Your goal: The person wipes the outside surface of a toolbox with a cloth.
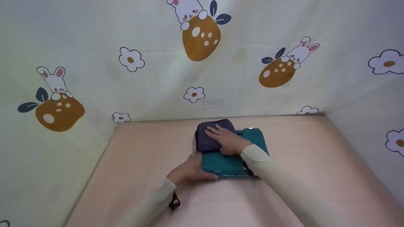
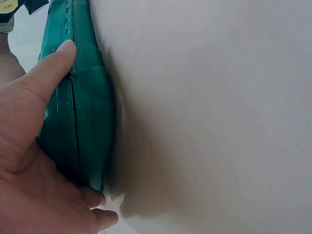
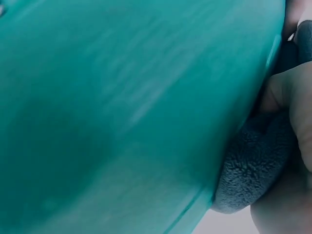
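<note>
A teal hard plastic case (image 1: 225, 164) lies flat, its hinged or latched seam showing along the side in the left wrist view. My left hand (image 1: 192, 168) holds its near left corner, with the thumb on the front side and the other fingers round the left side. In the left wrist view the left hand (image 2: 34, 141) grips the green-looking case (image 2: 90, 122). A folded dark blue fuzzy cloth (image 1: 205, 138) lies over the case's far left part and overhangs its edge. On the cloth my right hand (image 1: 228, 140) rests with fingers extended. The fuzzy cloth (image 3: 251, 165) bulges beneath that hand in the right wrist view.
The case sits on a pale pink table surface (image 1: 142, 148). Behind and at both sides stand light walls (image 1: 151, 85) printed with rabbits and flowers. A dark wrist device (image 1: 174, 203) hangs under the left sleeve.
</note>
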`<state>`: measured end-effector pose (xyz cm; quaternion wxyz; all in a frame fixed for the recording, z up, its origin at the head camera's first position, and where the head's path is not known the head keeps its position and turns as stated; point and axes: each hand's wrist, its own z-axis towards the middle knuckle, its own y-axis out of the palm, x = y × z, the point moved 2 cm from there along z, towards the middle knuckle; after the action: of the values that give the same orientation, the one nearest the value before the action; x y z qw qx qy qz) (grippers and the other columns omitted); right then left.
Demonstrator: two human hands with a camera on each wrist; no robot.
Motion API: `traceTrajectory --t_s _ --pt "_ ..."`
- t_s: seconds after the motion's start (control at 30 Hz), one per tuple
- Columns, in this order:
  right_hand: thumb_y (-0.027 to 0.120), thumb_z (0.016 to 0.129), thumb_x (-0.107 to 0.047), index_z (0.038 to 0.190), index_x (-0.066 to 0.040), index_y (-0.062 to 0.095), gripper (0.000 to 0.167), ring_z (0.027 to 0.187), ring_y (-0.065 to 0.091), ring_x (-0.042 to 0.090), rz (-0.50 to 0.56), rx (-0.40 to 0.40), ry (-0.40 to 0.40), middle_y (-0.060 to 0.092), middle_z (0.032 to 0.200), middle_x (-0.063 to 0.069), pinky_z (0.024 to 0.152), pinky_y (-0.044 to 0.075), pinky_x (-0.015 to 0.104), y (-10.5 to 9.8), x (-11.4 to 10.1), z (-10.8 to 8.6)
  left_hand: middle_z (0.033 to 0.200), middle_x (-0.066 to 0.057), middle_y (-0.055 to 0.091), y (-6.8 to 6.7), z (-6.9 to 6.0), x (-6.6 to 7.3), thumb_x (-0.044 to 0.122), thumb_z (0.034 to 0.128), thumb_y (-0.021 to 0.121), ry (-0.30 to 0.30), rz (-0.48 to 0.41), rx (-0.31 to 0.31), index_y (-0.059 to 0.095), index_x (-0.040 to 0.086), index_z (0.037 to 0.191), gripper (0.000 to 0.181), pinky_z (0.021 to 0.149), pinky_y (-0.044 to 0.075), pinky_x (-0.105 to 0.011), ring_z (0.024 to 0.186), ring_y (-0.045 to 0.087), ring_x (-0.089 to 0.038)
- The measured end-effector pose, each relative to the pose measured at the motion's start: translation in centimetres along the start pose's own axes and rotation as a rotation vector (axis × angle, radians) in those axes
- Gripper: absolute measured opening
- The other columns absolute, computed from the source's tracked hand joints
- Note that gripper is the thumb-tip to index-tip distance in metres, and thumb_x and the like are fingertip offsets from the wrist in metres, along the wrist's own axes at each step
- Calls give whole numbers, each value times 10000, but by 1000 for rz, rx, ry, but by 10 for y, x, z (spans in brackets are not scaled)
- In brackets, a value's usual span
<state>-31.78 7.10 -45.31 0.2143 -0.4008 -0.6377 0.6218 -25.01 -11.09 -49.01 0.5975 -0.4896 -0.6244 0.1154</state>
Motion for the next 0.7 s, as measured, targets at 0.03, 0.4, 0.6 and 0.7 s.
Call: traceTrajectory --t_s 0.03,0.4,0.6,0.7 --pt "603 940 19 1641 -245 206 848 1526 51 264 11 5 -4 120 1686 -35 1182 126 461 0 1 0 1644 -198 113 0 0 0 649 756 809 -2 -1 3 -100 13 1590 1388 1149 264 -524 1436 261 -383" --pt "587 919 86 1630 -258 254 857 1524 92 262 48 17 -45 161 1677 -45 1166 173 517 -4 17 -9 1669 -153 -59 -2 1 1 601 767 830 95 -11 39 -299 91 1534 1457 1177 88 -577 1487 193 -310" --pt "557 900 113 1626 -245 270 859 1521 115 259 71 15 -43 169 1675 -39 1177 165 500 -5 25 -14 1661 -168 39 -1 2 1 614 754 831 94 2 54 -286 113 1548 1459 1174 111 -582 1481 212 -330" --pt "542 901 118 1626 -229 270 849 1520 121 257 88 -6 -31 169 1675 -35 1182 159 492 -7 27 -17 1661 -175 38 -1 1 0 616 757 826 102 13 57 -263 99 1557 1447 1170 118 -592 1482 210 -342"
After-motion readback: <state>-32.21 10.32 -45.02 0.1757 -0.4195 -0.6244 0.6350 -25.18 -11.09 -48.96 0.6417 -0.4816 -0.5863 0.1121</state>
